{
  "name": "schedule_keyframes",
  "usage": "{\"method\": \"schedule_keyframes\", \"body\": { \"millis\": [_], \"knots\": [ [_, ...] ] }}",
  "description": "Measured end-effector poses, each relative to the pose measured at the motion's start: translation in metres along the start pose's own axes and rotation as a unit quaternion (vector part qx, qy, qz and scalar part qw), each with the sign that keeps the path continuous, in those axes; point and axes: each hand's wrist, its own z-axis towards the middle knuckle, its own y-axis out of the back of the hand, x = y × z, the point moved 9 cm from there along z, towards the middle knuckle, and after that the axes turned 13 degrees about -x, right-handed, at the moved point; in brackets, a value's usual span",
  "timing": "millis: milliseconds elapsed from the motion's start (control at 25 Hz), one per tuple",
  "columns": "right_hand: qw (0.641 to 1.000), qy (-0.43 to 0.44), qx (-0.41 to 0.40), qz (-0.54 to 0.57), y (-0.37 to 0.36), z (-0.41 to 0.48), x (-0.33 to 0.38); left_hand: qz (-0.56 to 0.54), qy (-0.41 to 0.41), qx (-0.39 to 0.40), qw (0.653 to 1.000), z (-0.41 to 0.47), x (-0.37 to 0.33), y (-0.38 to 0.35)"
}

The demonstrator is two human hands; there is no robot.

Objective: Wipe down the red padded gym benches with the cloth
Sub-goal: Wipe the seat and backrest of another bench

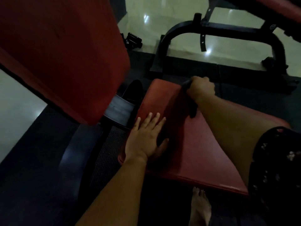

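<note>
Legible text, labels, numbers: none. The red bench pad (203,152) and the black frame (231,28) show no readable marking.

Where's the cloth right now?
In the head view, the dark cloth is gripped in the right hand at the far end of the red seat pad.

I see the seat pad (195,144) as smooth red leather-like padding with a dull sheen, and the backrest (61,51) likewise. The cloth (191,105) looks dark and soft. The frame (228,28) is black painted metal, and the floor tiles (184,44) are pale and glossy.
</note>
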Motion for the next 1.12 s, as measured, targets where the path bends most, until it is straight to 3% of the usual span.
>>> {"method": "schedule_keyframes", "body": {
  "millis": [160,360,560,680,840,880,1000,1120],
  "knots": [
    [0.982,0.175,-0.014,0.066,-0.016,-0.013,0.085,-0.018,0.002,-0.01,1.0,0.001,0.002,0.0],
    [0.989,0.143,-0.005,0.037,-0.022,0.017,0.08,-0.02,0.0,-0.018,1.0,0.0,0.0,-0.002],
    [0.935,0.346,-0.023,0.071,-0.017,-0.023,0.121,-0.001,-0.001,-0.014,1.0,0.002,0.0,-0.002],
    [0.948,0.309,-0.03,0.062,-0.005,-0.018,0.122,-0.008,-0.002,0.002,1.0,0.002,0.001,-0.006],
    [0.846,0.525,0.089,0.024,-0.02,-0.094,0.181,0.001,-0.013,0.006,1.0,0.002,0.001,-0.006],
    [0.844,0.53,0.077,0.019,-0.022,-0.097,0.179,0.003,-0.013,0.005,1.0,0.002,0.001,-0.006],
    [0.909,0.417,-0.014,0.0,-0.009,-0.066,0.15,0.005,-0.008,0.013,1.0,0.002,0.001,-0.005],
    [0.88,0.474,0.016,-0.003,-0.009,-0.082,0.156,0.019,-0.009,0.027,0.999,0.002,0.002,-0.008]
  ]
}}
